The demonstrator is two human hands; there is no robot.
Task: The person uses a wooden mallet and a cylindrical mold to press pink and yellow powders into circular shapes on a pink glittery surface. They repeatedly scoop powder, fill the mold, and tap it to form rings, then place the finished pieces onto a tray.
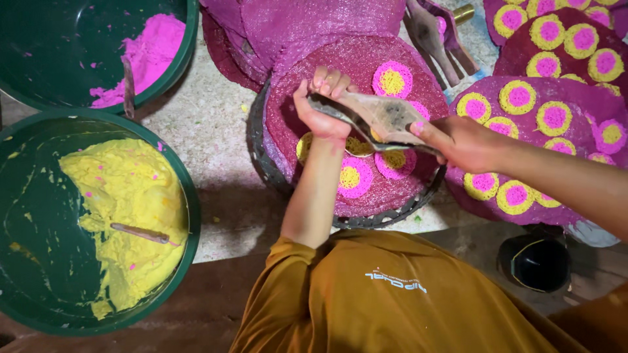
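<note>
Head view: looking down over an orange shirt (392, 301) at two bare hands above a round purple disc.
Landmark: the purple disc (356, 72) lies on a dark round stand (258, 147), carrying pink rings with yellow centres.
Left hand (322, 108): above the disc's middle, fingers curled tight around one end of a flat, stained metal scoop.
Right hand (461, 142): at the disc's right edge, fingers pinched on the other end of the scoop.
Scoop (383, 116): held between both hands, just above the disc.
Yellow bowl: a green bowl (26, 261) of yellow paste with a stick (140, 233) in it sits well left of the disc.
Pink bowl: a second green bowl (39, 59) holding pink paste sits up and left of the disc.
Finished discs: more decorated discs (536, 111) lie right of the disc, overlapping.
Spare tools: wooden-looking tools (435, 36) rest just beyond the disc.
</note>
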